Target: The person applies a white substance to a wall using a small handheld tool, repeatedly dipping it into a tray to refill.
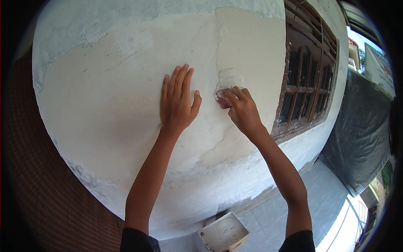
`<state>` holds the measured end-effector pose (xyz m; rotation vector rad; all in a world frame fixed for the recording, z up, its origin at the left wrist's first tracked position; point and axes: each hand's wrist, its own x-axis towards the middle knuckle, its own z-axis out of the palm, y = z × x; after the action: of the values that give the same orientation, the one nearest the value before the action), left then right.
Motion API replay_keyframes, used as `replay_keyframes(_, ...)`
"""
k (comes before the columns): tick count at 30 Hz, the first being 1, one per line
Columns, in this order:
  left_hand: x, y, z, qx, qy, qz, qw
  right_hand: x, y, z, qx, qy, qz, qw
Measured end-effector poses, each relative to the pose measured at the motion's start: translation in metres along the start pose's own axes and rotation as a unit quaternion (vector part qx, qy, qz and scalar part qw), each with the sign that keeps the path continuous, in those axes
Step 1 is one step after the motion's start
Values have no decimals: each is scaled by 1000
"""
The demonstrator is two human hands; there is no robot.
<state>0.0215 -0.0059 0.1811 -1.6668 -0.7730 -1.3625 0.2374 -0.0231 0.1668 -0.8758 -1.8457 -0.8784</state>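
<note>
Flat against the white wall (pixel 121 96), my left hand (pixel 178 101) rests with its fingers stretched out and nothing in it. To its right, my right hand (pixel 243 108) is closed on a reddish, paste-smeared scraper (pixel 222 97) that touches the wall. Around and above the scraper lies a darker, beige patch of fresh-looking plaster (pixel 252 50), with a ridge along its left edge. The exact shape of the scraper is partly hidden by my fingers and the paste.
A brown window frame with panes (pixel 302 84) is set in the wall at the right. Below, a white tub (pixel 223 232) of pale paste stands on the grey floor (pixel 268 218). A dark tarp (pixel 357 130) hangs at the far right.
</note>
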Motion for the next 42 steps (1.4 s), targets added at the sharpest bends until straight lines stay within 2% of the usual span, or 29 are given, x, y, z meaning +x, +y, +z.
replay_keyframes(11, -1, 2, 1, -8, -4, -7, 1000, -29, 3, 13, -16, -12, -21, 1000)
replay_keyframes(17, 3, 3, 1, -7, -3, -8, 1000, -56, -2, -9, 5, -44, -16, 999)
replay_keyframes(20, 3, 2, 3, 1, -2, -2, 1000, -56, 4, -21, 44, -22, -36, 998)
replay_keyframes(25, 2, 3, 7, 37, -7, -4, 999, -37, 17, -19, 96, 108, -52, 988)
replay_keyframes(27, 1, 4, 7, 55, -16, -9, 998, -28, 25, -19, 112, 119, -44, 986)
replay_keyframes(29, 1, 5, 8, 69, -19, -8, 997, -18, 32, -19, 165, 145, 23, 975)
replay_keyframes(31, 0, 6, 8, 84, -24, -6, 996, -10, 41, -10, 182, 178, 33, 966)
replay_keyframes(33, 0, 6, 8, 100, -29, -5, 995, -1, 44, -4, 331, 206, 176, 904)
replay_keyframes(35, -1, 7, 9, 107, -32, -6, 994, 10, 44, -2, 359, 214, 187, 889)
replay_keyframes(37, -1, 7, 9, 113, -34, -7, 993, 23, 36, -6, 420, 219, 231, 850)
replay_keyframes(39, -1, 7, 10, 125, -34, -8, 991, 31, 41, 8, 386, 231, 203, 870)
replay_keyframes(41, 0, 8, 9, 128, -35, -8, 991, 38, 34, 7, 287, 181, 198, 920)
replay_keyframes(42, -1, 9, 9, 129, -34, -8, 991, 42, 30, 3, 284, 188, 166, 925)
